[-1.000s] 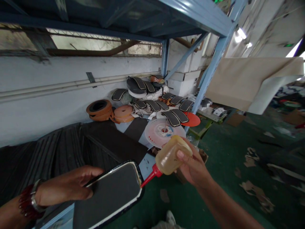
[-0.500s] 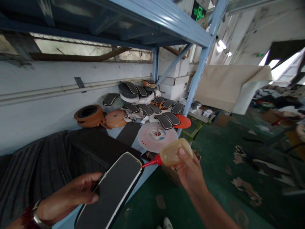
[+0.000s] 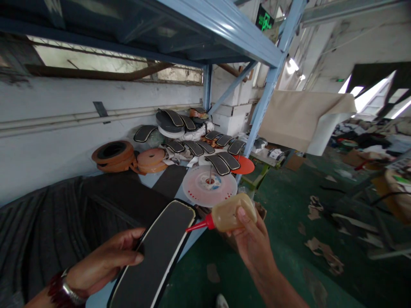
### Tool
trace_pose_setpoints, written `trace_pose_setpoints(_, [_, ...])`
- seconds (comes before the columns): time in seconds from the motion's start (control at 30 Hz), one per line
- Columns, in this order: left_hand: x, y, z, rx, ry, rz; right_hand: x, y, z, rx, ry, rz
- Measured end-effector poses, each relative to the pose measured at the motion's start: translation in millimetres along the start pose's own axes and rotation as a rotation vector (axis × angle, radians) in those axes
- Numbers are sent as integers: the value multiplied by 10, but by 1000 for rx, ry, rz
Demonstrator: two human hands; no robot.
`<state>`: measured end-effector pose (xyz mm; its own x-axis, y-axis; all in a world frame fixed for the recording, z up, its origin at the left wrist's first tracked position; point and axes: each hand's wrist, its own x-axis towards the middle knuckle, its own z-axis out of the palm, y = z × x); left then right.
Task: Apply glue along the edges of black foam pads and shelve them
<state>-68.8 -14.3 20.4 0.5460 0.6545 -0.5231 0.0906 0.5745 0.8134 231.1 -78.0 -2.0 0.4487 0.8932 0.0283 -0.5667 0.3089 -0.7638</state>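
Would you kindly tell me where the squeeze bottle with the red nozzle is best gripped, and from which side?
I would wrap the hand around the squeeze bottle's wide body from the rear, as the right hand does. That rounded body fills the palm, while the red nozzle narrows to a thin tip pointing toward the black pad and is best left free.

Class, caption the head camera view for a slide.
Left hand grips a black pad; right hand holds an amber squeeze bottle with red nozzle.

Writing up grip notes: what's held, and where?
Left hand: black white-edged pad, by its long edge. Right hand: red-nozzled squeeze bottle, by its body.
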Motion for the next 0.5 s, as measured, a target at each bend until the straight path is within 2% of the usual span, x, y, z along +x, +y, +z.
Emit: trace_pose_setpoints(0.5, [176,-3,-54,-190,158,-33,-191,178,121,-2,-32,29])
